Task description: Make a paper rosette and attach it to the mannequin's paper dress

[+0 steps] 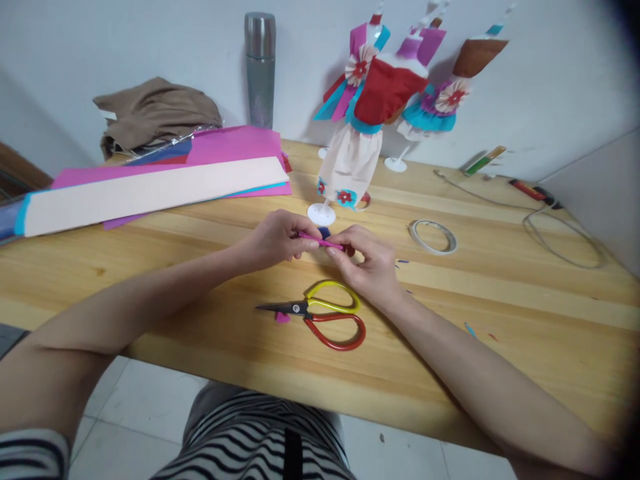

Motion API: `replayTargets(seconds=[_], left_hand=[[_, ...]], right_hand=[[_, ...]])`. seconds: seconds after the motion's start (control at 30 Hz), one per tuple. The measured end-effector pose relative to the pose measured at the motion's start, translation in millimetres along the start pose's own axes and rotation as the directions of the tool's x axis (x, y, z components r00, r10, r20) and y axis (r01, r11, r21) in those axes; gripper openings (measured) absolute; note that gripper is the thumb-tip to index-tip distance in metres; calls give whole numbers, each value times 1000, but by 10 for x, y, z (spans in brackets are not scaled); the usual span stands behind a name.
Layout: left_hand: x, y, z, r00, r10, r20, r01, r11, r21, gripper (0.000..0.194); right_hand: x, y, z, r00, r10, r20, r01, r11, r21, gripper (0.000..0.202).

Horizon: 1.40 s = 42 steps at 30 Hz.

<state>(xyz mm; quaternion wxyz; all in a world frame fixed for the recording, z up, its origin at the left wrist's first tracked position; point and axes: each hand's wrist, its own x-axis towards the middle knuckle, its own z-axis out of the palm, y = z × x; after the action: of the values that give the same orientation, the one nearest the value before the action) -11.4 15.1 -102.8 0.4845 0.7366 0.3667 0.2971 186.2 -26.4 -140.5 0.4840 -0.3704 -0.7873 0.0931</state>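
- Grip: left hand (273,241) & right hand (363,261) both pinch a thin magenta paper strip (320,241), one at each end, fingertips tight on it. Strip sits just above the wooden tabletop (500,320), roughly level between the hands, so it looks pulled taut, prob. for folding or rolling.
- Under the strip, btw the fingers: a small dark blue bit and a red bit, too hidden to tell what they are.
- Just in front of the hands: scissors w/ one yellow and one red handle loop (325,313), lying flat, blades shut, pointing left; tiny pink paper scrap (283,317) touching the blades. Near enough to grab fast.
- Right of hands: flat ring of white tape (434,237), apart from them.
- Behind hands: white-skirted paper dress on a small white stand (357,143), upright; two more paper dresses behind it near the wall.
- Far left: stack of pink and cream paper sheets (150,183), brown cloth heap (157,110), grey steel flask (260,70) upright at the wall.
- Far right: grey cable loop (560,233).
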Motion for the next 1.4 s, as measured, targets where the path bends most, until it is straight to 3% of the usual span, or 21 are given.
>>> replayTargets(seconds=[0.17,0.37,0.57,0.8,0.93,1.0,1.07,1.23,1.4], left_hand=[[-26,-41,20,998,48,-43,-45,996,76,15],[-10,-74,7,991,133,-28,-116,935,335,16],[21,-34,-66,991,74,110,-124,817,563,14],[45,-24,-110,993,-2,117,-68,801,595,11],[123,-67,-233,992,-53,113,-22,819,574,16],[188,-164,-264,1000,8,-12,1,800,601,20],[249,-297,-257,996,78,-30,-41,763,645,19],[300,-533,-203,993,109,33,-103,732,674,15],[257,-513,-208,994,89,70,-113,742,661,22]], right_hand=[[2,-22,-6,998,58,3,-58,998,16,5],[28,-4,-11,996,90,13,-90,996,14,11],[25,71,0,940,205,274,-223,974,36,14],[18,147,2,908,271,320,-292,956,21,19],[45,233,-16,923,201,329,-220,975,21,15],[71,282,-2,917,156,367,-181,983,34,13],[97,322,25,902,136,410,-170,984,47,13],[122,350,41,886,170,432,-198,980,21,13],[118,364,-15,873,218,436,-245,970,4,10]])
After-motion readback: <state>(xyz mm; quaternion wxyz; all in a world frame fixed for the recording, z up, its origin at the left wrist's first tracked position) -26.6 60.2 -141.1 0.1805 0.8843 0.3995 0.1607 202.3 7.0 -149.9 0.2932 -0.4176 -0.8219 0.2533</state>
